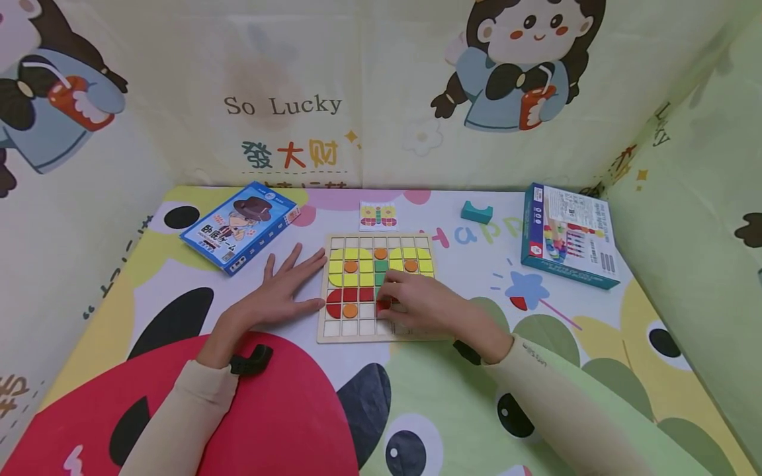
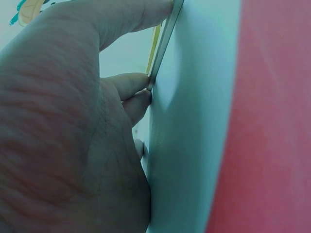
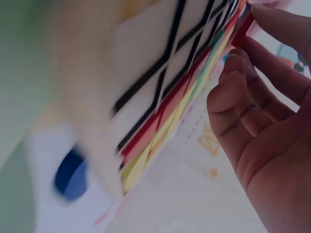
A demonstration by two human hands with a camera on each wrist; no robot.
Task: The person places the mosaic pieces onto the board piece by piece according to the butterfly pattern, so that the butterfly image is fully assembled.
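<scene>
A wooden grid board (image 1: 322, 330) lies flat on the table, with yellow, red, green and orange pieces set in its squares. My left hand (image 1: 270, 297) is spread beside it, thumb and fingertips touching its left edge. Over the lower middle of the board, my right hand (image 1: 425, 304) pinches a small red piece (image 3: 242, 33) between thumb and index finger, while the other fingers curl inward. That hand hides part of the board's right side. A small card (image 1: 378, 215) with a butterfly pattern in matching colours stands just behind the board.
A blue game box (image 1: 238, 226) lies at the back left. Another box (image 1: 571, 235), teal and white, lies at the back right. Between that box and the card sits a teal notched block (image 1: 477, 212). Printed cloth walls (image 1: 387, 152) rise behind and beside the table.
</scene>
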